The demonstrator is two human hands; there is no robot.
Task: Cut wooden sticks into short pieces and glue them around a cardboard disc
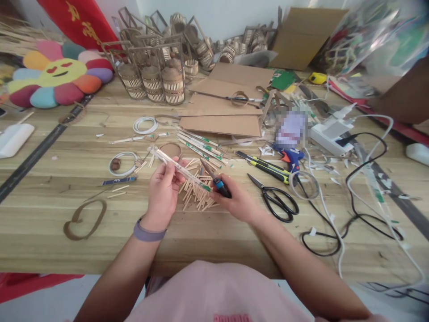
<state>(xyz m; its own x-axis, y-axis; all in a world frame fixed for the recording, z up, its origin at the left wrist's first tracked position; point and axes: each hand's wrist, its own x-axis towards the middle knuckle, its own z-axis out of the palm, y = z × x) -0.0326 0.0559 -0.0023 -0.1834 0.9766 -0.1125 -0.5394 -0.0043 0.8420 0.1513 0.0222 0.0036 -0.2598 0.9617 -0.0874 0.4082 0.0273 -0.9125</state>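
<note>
The wood-grain table [208,241] carries short sticks [198,197] at its middle; above them, the left hand [164,190] pinches a slim wrapped stick [188,173] and the right hand [237,199] is closed around a blue-and-black-handled tool [221,186]. Cardboard sheets [219,124] lie farther back; slatted baskets [153,85] stand near the pale wall [214,15].

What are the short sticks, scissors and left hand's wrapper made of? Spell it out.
Short sticks: probably bamboo or wood, unvarnished, being pale tan and matt. Scissors: likely metal blades, being dark grey and tapered; the black handles could be coated metal or plastic. Wrapper in the left hand: apparently clear, glossy plastic film, as its contents show through.
</note>
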